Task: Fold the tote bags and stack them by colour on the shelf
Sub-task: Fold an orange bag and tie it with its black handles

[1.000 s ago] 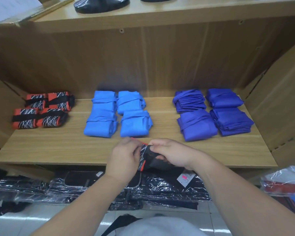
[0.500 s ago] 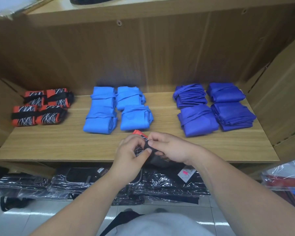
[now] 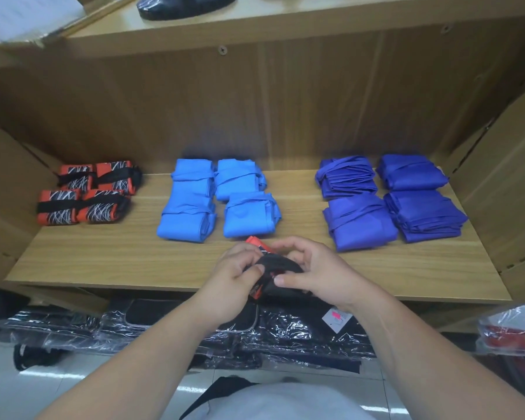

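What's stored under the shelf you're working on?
Black goods in clear plastic wrap, one with a white tag. The forearms cover part; the shelf hides anything further back.

A single camera rides on the person's head, looking forward and down, square on to the wooden shelf (image 3: 103,262). The wide lens splays the side walls outward. It sits close: both forearms run up from the bottom corners, and the left hand (image 3: 231,277) and right hand (image 3: 322,274), gripping an orange-and-black tote bag (image 3: 281,266), meet just below centre. The upper board (image 3: 315,19) skims the top edge; tiled floor (image 3: 28,395) and pale shirt (image 3: 285,401) fill the bottom.
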